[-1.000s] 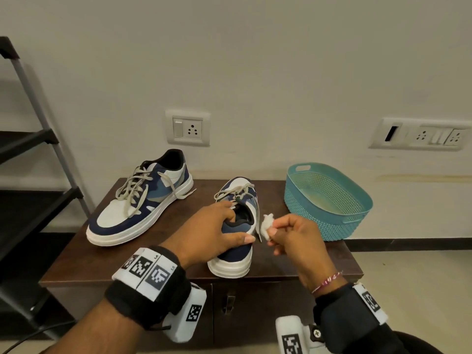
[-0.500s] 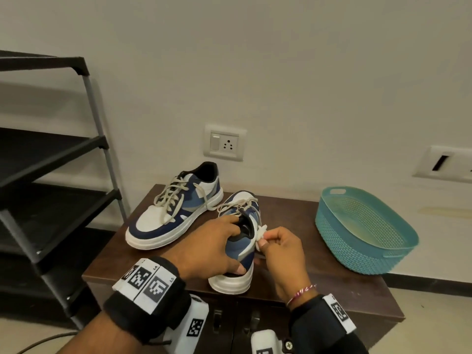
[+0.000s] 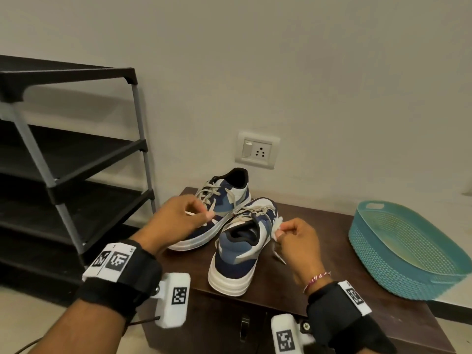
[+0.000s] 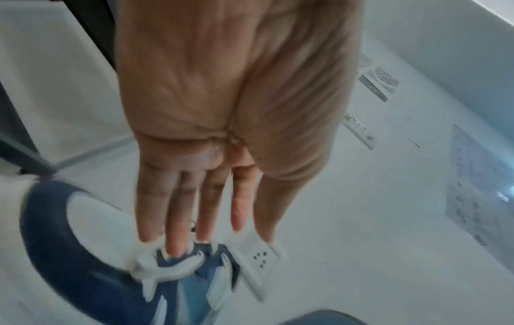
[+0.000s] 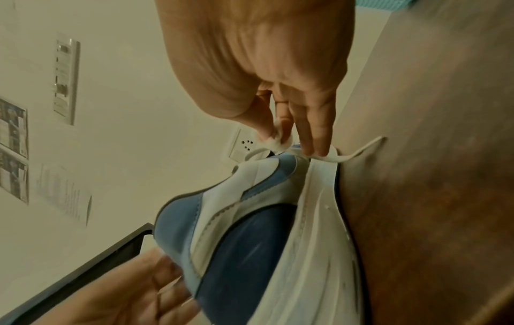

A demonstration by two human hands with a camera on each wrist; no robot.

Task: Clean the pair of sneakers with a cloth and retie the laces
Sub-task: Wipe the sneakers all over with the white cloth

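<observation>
Two blue-and-white sneakers stand on a dark brown cabinet (image 3: 329, 267). The near sneaker (image 3: 241, 254) has its heel toward me; the far sneaker (image 3: 226, 200) lies behind it to the left, and both have loose laces. My right hand (image 3: 279, 229) pinches a small white cloth wad (image 3: 278, 222) against the near sneaker's right side. The right wrist view shows the cloth wad (image 5: 278, 136) between thumb and fingers, above the near sneaker (image 5: 250, 220). My left hand (image 3: 204, 214) hovers over the far sneaker. In the left wrist view its fingers (image 4: 205, 220) are straight and hold nothing above the far sneaker (image 4: 83, 241).
A teal plastic basket (image 3: 408, 254) sits at the cabinet's right end. A black shelf rack (image 3: 76, 162) stands to the left of the cabinet. A wall socket (image 3: 258, 150) is behind the sneakers. A loose lace end (image 3: 279, 258) trails on the cabinet beside my right hand.
My left hand has let go of the near sneaker's heel and moved up and left over the far sneaker. The right hand still keeps the cloth at the near sneaker. My view turned left.
</observation>
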